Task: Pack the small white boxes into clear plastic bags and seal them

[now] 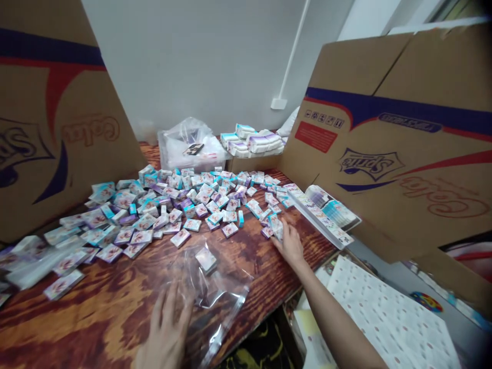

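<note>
Left hand (165,328): lying open, fingers spread, resting on the edge of the plastic bag (217,292), grasping nothing.
Right hand (290,246): curling its fingers over a small box (275,227) at the pile's edge; I cannot tell whether it is gripping.
Plastic bag: lying on the counter (96,318) at 6 o'clock from the pile, with a single box (205,260) showing inside.
Pile: loose white-and-purple boxes (165,205) are spreading across the counter's middle.
Sleeve: a long clear pack of boxes (323,212) is lying just beside the right hand, at 3 o'clock from the pile.
Back: a clear sack (184,146) and stacked white packs (251,141) are sitting at 12 o'clock.
Sides: cardboard sheets (49,128) and (384,154) are standing at 10 and 2 o'clock.
</note>
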Demonstrator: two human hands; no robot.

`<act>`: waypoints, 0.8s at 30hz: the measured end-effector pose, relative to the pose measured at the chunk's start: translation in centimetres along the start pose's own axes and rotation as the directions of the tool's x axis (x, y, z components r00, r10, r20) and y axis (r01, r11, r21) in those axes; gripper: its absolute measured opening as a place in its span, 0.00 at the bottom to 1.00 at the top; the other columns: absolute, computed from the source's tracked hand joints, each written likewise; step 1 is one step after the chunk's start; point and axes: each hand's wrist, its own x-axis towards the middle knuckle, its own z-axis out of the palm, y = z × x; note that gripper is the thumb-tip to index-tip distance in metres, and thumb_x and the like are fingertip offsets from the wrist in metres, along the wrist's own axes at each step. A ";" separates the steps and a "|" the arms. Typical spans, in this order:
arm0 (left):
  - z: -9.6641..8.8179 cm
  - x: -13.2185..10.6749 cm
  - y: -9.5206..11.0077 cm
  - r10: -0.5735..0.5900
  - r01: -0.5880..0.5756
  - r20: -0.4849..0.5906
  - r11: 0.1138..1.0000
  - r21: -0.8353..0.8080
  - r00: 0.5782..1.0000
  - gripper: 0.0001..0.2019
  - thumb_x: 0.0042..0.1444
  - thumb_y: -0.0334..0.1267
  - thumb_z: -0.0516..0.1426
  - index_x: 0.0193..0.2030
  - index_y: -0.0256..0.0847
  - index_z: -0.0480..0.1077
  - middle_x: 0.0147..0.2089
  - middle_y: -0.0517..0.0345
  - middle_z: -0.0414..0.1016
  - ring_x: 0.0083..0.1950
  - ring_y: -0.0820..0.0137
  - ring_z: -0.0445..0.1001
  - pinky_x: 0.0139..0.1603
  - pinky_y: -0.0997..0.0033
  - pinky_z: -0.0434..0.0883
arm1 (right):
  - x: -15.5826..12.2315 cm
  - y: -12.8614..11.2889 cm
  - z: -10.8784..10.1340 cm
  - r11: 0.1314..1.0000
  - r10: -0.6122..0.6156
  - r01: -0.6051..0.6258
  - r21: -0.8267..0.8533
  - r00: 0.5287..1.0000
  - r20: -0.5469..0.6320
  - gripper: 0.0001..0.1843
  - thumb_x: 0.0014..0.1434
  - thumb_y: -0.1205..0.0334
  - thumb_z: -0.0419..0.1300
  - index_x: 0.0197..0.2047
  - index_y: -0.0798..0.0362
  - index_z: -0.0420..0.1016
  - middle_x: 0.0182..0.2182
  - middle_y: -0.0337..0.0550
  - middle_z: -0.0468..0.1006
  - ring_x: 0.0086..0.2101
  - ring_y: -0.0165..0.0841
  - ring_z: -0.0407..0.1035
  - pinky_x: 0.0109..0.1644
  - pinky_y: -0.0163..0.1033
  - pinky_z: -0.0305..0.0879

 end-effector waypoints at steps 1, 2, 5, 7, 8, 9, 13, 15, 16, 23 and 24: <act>0.0 -0.1 0.0 -0.003 0.003 0.013 1.000 -0.009 1.000 0.35 0.52 0.17 0.44 0.64 0.53 0.54 0.71 0.54 0.43 0.70 0.63 0.44 0.55 0.66 0.68 | 0.4 0.8 0.5 1.000 0.005 -0.004 -0.012 0.999 0.053 0.33 0.57 0.58 0.56 0.64 0.57 0.55 0.47 0.56 0.69 0.45 0.45 0.66 0.48 0.48 0.64; 0.0 -0.1 0.0 -0.004 0.005 0.020 1.000 -0.013 1.000 0.35 0.52 0.17 0.44 0.64 0.52 0.53 0.71 0.54 0.43 0.70 0.63 0.43 0.55 0.65 0.67 | 0.7 1.3 1.0 1.000 -0.008 0.008 -0.001 0.998 0.070 0.32 0.58 0.59 0.55 0.64 0.56 0.54 0.45 0.54 0.69 0.44 0.44 0.66 0.47 0.47 0.64; 0.1 0.1 0.1 -0.011 0.012 0.031 1.000 -0.015 0.999 0.35 0.52 0.18 0.45 0.64 0.52 0.53 0.71 0.55 0.43 0.70 0.64 0.43 0.57 0.63 0.65 | 1.3 1.6 2.1 0.994 -0.034 0.044 0.101 0.995 -0.098 0.29 0.61 0.58 0.50 0.64 0.54 0.53 0.47 0.53 0.67 0.46 0.42 0.65 0.49 0.45 0.63; 0.2 0.3 0.3 -0.026 0.026 0.051 1.000 -0.011 0.998 0.35 0.52 0.17 0.46 0.64 0.53 0.53 0.71 0.55 0.43 0.70 0.64 0.43 0.58 0.63 0.65 | 2.2 1.3 2.6 0.985 -0.021 0.051 0.163 0.983 -0.181 0.29 0.61 0.56 0.50 0.64 0.55 0.53 0.48 0.54 0.66 0.47 0.42 0.64 0.50 0.45 0.62; 0.2 0.4 0.3 -0.032 0.033 0.059 0.999 -0.006 0.998 0.36 0.51 0.17 0.46 0.64 0.52 0.53 0.71 0.55 0.43 0.70 0.64 0.43 0.58 0.63 0.65 | 2.9 1.1 2.7 0.983 -0.028 0.059 0.177 0.984 -0.173 0.29 0.60 0.56 0.50 0.63 0.55 0.54 0.48 0.53 0.66 0.47 0.41 0.64 0.50 0.45 0.62; 0.1 0.4 0.3 -0.036 0.036 0.062 0.999 -0.001 0.997 0.36 0.51 0.17 0.46 0.64 0.52 0.53 0.71 0.54 0.43 0.70 0.63 0.43 0.57 0.63 0.65 | 3.5 1.1 2.9 0.981 -0.044 0.070 0.179 0.988 -0.145 0.28 0.60 0.57 0.50 0.62 0.55 0.56 0.46 0.53 0.66 0.46 0.41 0.64 0.50 0.45 0.62; -0.1 0.1 0.3 -0.028 0.027 0.039 0.999 0.017 0.999 0.35 0.52 0.18 0.45 0.64 0.52 0.52 0.71 0.52 0.41 0.70 0.61 0.42 0.55 0.59 0.67 | 5.8 1.9 2.3 0.977 -0.098 0.109 0.181 0.993 -0.069 0.25 0.59 0.58 0.50 0.60 0.54 0.62 0.43 0.50 0.68 0.44 0.39 0.65 0.50 0.42 0.62; -0.2 -0.1 0.2 -0.025 0.025 0.027 1.000 0.019 0.999 0.34 0.53 0.18 0.44 0.64 0.51 0.54 0.71 0.53 0.43 0.70 0.63 0.42 0.57 0.58 0.65 | 6.5 2.7 1.6 0.982 -0.030 0.050 0.184 0.994 -0.108 0.27 0.61 0.57 0.48 0.62 0.55 0.58 0.44 0.51 0.68 0.43 0.39 0.65 0.50 0.41 0.61; -0.3 -0.1 0.2 -0.030 0.029 0.033 0.999 0.016 0.999 0.33 0.53 0.18 0.43 0.63 0.50 0.55 0.70 0.53 0.43 0.70 0.63 0.42 0.58 0.60 0.64 | 6.8 3.0 1.4 0.986 0.011 0.008 0.166 0.994 -0.110 0.27 0.62 0.57 0.47 0.63 0.56 0.55 0.44 0.51 0.68 0.43 0.39 0.65 0.50 0.41 0.61; -0.2 -0.1 0.5 -0.037 0.037 0.031 0.999 -0.001 0.999 0.34 0.53 0.18 0.44 0.65 0.48 0.51 0.71 0.54 0.43 0.70 0.65 0.41 0.58 0.67 0.63 | 8.2 2.8 2.6 0.999 -0.037 0.034 0.028 0.989 0.140 0.27 0.57 0.61 0.55 0.60 0.54 0.62 0.44 0.53 0.70 0.41 0.41 0.67 0.46 0.42 0.61; -0.1 -0.1 0.5 -0.038 0.038 0.024 0.999 -0.002 0.999 0.34 0.53 0.18 0.44 0.65 0.48 0.52 0.71 0.54 0.44 0.70 0.65 0.42 0.58 0.67 0.64 | 8.3 2.8 2.5 0.998 -0.052 0.048 0.028 0.987 0.149 0.28 0.56 0.62 0.56 0.60 0.55 0.61 0.45 0.54 0.70 0.42 0.41 0.67 0.46 0.42 0.61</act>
